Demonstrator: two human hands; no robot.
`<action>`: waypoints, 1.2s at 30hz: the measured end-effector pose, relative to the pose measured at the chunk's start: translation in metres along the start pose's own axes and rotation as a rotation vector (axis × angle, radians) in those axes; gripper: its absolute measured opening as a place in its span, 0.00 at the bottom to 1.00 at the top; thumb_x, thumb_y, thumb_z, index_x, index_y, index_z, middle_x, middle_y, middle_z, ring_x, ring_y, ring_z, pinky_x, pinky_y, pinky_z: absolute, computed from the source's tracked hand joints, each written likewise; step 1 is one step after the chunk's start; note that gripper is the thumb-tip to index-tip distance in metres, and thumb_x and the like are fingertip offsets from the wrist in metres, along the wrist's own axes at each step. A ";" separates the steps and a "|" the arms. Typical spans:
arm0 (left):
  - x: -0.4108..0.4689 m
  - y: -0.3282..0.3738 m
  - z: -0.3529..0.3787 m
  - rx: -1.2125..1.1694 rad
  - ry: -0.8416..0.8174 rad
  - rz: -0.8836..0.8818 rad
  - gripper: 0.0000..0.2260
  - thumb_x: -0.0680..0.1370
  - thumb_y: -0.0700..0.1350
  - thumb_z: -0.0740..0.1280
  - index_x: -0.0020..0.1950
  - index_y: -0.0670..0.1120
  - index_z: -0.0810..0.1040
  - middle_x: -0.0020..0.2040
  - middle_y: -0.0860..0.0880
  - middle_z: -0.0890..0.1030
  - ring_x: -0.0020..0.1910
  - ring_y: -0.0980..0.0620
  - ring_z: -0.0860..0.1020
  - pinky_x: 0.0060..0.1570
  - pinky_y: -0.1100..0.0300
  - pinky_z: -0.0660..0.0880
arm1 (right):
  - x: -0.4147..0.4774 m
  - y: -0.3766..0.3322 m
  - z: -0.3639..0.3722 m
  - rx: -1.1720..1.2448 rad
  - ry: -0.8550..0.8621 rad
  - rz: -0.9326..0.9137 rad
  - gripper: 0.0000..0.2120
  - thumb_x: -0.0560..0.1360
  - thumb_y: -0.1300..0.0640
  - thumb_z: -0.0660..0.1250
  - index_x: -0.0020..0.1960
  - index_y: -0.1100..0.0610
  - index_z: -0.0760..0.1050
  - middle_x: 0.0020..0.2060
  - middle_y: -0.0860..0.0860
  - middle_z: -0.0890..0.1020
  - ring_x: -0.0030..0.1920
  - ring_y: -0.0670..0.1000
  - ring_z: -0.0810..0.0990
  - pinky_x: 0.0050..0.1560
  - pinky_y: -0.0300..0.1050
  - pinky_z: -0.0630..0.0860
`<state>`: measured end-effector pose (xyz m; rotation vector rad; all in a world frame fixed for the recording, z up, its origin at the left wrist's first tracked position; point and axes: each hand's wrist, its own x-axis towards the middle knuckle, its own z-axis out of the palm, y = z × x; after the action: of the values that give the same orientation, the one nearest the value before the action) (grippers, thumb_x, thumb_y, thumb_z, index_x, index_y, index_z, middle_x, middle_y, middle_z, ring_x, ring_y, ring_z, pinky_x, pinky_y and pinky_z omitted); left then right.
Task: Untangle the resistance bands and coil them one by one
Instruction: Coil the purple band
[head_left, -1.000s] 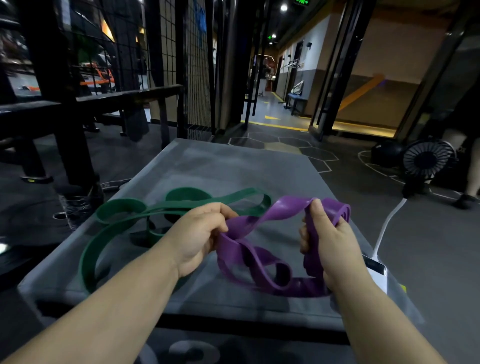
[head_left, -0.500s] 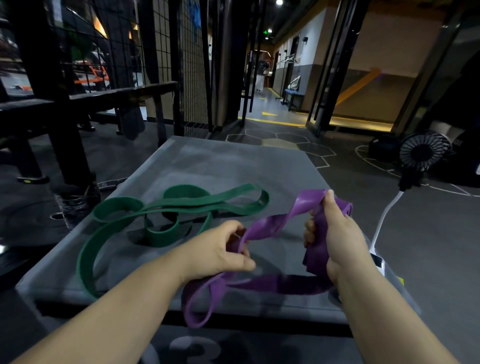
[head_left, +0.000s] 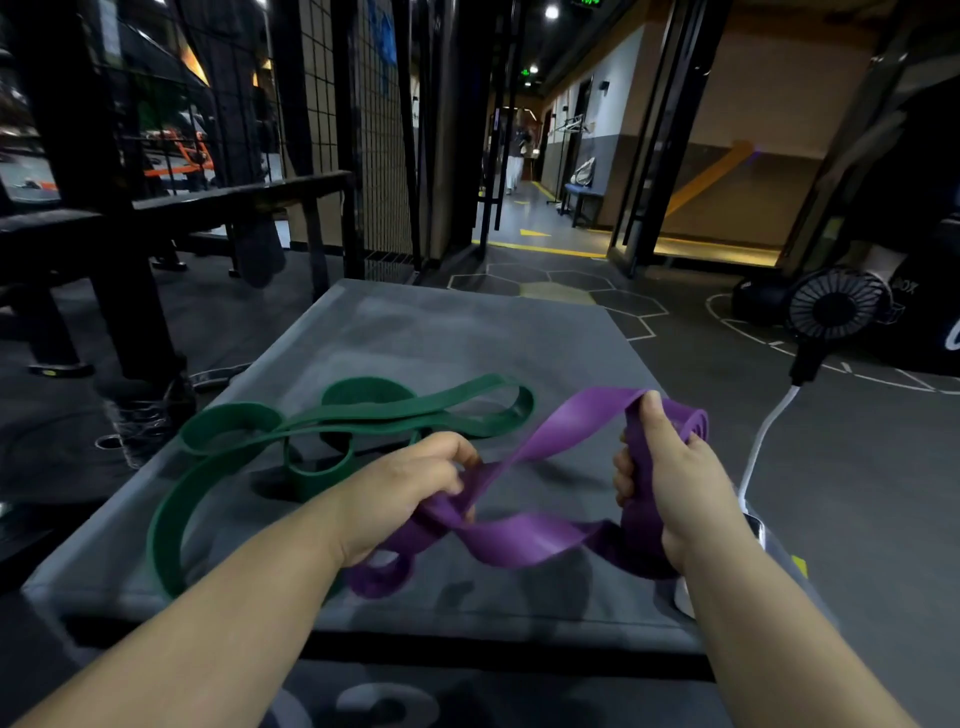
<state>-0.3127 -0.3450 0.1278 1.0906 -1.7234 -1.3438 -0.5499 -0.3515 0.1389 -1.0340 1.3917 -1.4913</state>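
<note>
A purple resistance band (head_left: 524, 538) hangs twisted between both hands above the near right part of a grey box top (head_left: 457, 332). My left hand (head_left: 410, 493) grips one stretch of it, with a loose loop drooping below the wrist. My right hand (head_left: 662, 486) holds a folded bundle of the same band upright, thumb on top. A green resistance band (head_left: 332, 421) lies in several loose loops on the left half of the box, apart from the purple one.
A small black fan (head_left: 831, 306) stands right of the box, with a white cable (head_left: 763, 441) running to a device (head_left: 756, 527) at the box's right edge. Black rack frames and a wire mesh panel (head_left: 337, 130) stand to the left. A person's leg shows at far right.
My left hand has pulled the purple band down and toward me, then shifted its grip, so the band now stretches in a twisted line between the hands. The green band has not moved.
</note>
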 end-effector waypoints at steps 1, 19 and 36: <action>0.000 0.000 0.000 0.012 0.021 0.006 0.14 0.64 0.53 0.68 0.45 0.48 0.77 0.35 0.51 0.77 0.36 0.55 0.73 0.41 0.59 0.69 | 0.000 0.000 0.000 -0.015 -0.008 -0.001 0.21 0.78 0.39 0.63 0.38 0.56 0.74 0.27 0.54 0.74 0.29 0.53 0.69 0.34 0.49 0.69; 0.004 0.006 -0.016 -0.097 0.204 0.156 0.10 0.75 0.32 0.59 0.53 0.43 0.73 0.36 0.52 0.80 0.39 0.56 0.78 0.47 0.61 0.71 | -0.013 0.012 0.007 0.015 -0.484 0.205 0.23 0.68 0.37 0.66 0.36 0.58 0.70 0.27 0.55 0.71 0.25 0.52 0.66 0.29 0.43 0.64; 0.004 0.001 -0.023 -0.125 0.244 0.122 0.10 0.80 0.44 0.62 0.44 0.48 0.82 0.41 0.49 0.82 0.40 0.53 0.79 0.48 0.56 0.74 | -0.031 0.013 0.003 0.307 -1.456 0.250 0.16 0.76 0.46 0.63 0.46 0.61 0.72 0.28 0.50 0.74 0.26 0.49 0.72 0.34 0.46 0.65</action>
<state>-0.2944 -0.3573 0.1341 1.0163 -1.4830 -1.1740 -0.5364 -0.3238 0.1248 -1.2286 0.2009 -0.4098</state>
